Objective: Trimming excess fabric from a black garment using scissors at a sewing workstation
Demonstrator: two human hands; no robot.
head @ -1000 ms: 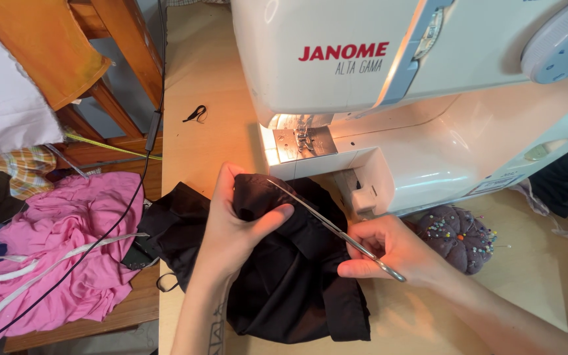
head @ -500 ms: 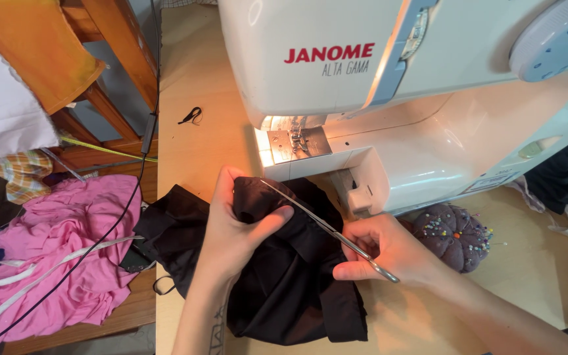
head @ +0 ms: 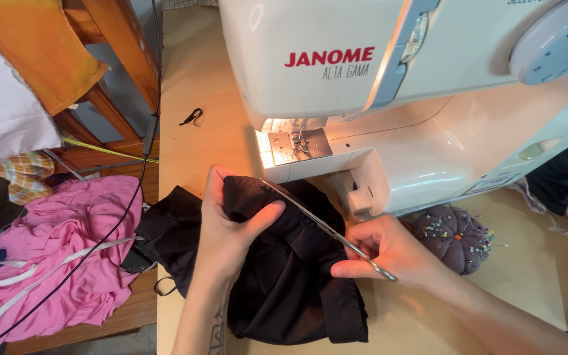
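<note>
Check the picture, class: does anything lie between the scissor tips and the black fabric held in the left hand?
Nothing visible does. The left hand pinches a fold of the black fabric, and the scissors in the right hand slant up-left, their tips already at that fold beside the thumb.

Pale wooden tabletop (head: pixel 212 72) under warm lamp glow, orange wooden chair frame (head: pixel 110 39) at left
</note>
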